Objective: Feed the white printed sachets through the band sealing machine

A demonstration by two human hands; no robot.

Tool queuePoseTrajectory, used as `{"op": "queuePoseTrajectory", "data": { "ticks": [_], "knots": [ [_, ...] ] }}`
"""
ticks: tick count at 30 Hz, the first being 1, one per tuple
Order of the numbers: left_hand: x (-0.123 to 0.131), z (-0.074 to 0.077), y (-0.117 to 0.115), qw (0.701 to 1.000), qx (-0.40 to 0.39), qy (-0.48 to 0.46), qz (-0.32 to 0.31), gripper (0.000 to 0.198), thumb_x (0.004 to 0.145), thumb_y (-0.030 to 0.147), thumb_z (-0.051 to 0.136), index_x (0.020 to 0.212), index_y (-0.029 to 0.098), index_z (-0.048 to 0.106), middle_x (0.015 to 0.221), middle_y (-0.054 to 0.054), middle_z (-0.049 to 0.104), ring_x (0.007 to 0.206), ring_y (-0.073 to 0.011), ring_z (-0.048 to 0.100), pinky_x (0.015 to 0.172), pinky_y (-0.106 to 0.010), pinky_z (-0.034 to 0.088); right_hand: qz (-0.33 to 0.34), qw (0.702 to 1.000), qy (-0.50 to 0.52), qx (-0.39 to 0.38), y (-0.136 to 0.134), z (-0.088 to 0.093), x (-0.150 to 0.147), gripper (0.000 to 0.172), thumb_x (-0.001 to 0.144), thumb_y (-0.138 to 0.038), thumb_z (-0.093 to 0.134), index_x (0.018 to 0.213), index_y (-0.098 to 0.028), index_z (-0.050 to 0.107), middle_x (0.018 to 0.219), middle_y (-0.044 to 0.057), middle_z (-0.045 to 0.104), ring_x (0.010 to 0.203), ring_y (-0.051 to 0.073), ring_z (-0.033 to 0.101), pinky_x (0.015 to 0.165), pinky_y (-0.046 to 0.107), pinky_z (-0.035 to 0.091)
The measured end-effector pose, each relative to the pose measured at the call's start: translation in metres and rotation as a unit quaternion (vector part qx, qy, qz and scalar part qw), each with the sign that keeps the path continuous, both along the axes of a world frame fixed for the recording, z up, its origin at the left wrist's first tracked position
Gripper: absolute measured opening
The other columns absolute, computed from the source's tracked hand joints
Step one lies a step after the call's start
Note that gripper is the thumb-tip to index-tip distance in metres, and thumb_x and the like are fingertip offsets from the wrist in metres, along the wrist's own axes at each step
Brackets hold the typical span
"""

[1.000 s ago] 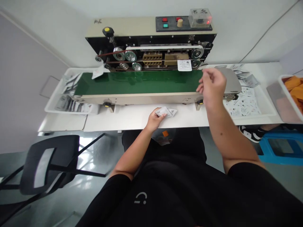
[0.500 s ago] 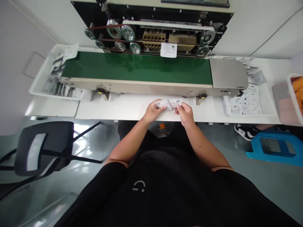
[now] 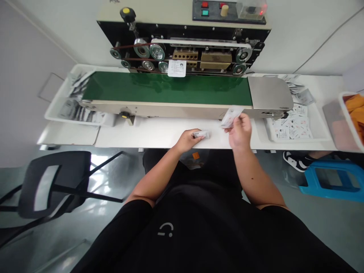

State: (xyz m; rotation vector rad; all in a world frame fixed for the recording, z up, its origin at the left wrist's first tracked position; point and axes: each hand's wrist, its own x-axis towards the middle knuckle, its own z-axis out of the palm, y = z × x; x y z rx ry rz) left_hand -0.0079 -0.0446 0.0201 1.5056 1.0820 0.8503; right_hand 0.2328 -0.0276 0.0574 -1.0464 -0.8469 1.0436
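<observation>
My left hand (image 3: 188, 140) is closed on a small white packet (image 3: 202, 134) with dark print, over the white table by its front edge. Farther right and higher, my right hand (image 3: 240, 131) pinches another white printed packet (image 3: 232, 115), slightly blurred, in front of the conveyor's near side. A third white packet (image 3: 176, 68) hangs upright from the sealing machine (image 3: 184, 33), above the green belt (image 3: 167, 89). Neither hand touches that one.
At the left, a white tray (image 3: 51, 110) holds silvery packets; another tray (image 3: 318, 138) at the right holds white ones. Beyond it stands a bin (image 3: 345, 125) of orange items. A black chair (image 3: 57, 182), a blue stool (image 3: 332, 191) and a person's foot (image 3: 294, 161) are below.
My right hand has moved right and up with its packet, away from my left hand. The packet in the machine has travelled left. The view has shifted, showing the machine's control panel.
</observation>
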Motion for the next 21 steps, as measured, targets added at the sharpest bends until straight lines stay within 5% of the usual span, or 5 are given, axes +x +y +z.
{"op": "queuePoseTrajectory", "data": {
  "ticks": [4,9,14,21],
  "knots": [
    [-0.002,-0.001,0.002,1.000,0.007,-0.004,0.000,0.044,0.088,0.059,0.077,0.096,0.017,0.076,0.083,-0.003,0.068,0.072,-0.0146,0.056,0.065,-0.026,0.042,-0.034,0.997,-0.045,-0.045,0.046,0.064,0.048,0.027,0.095,-0.033,0.077,0.115,-0.023,0.062,0.095,0.002,0.072,0.067,0.009,0.067,0.055,0.018,0.055],
    [-0.002,-0.001,0.002,1.000,0.002,-0.004,-0.001,0.041,0.088,0.057,0.078,0.099,0.017,0.076,0.085,-0.004,0.070,0.073,-0.0160,0.060,0.066,-0.027,0.044,-0.068,0.987,-0.113,-0.095,0.082,0.125,0.082,0.029,0.096,-0.002,0.068,0.123,-0.012,0.066,0.098,0.008,0.076,0.070,0.008,0.070,0.063,0.018,0.060],
    [-0.002,-0.002,0.002,1.000,0.000,-0.003,-0.006,0.040,0.089,0.056,0.077,0.100,0.018,0.076,0.089,-0.005,0.072,0.076,-0.0168,0.063,0.068,-0.028,0.047,-0.101,0.973,-0.140,-0.151,0.111,0.143,0.076,0.034,0.099,0.002,0.064,0.133,-0.002,0.060,0.102,0.015,0.075,0.070,0.008,0.069,0.061,0.018,0.056],
    [-0.002,0.000,0.000,1.000,-0.007,-0.002,0.000,0.041,0.089,0.057,0.076,0.099,0.018,0.076,0.086,-0.004,0.070,0.075,-0.0162,0.060,0.067,-0.028,0.045,-0.025,0.966,-0.168,-0.195,0.149,0.142,0.043,0.033,0.103,-0.004,0.066,0.135,-0.005,0.059,0.104,0.009,0.072,0.073,0.004,0.066,0.072,0.020,0.059]
  ]
}}
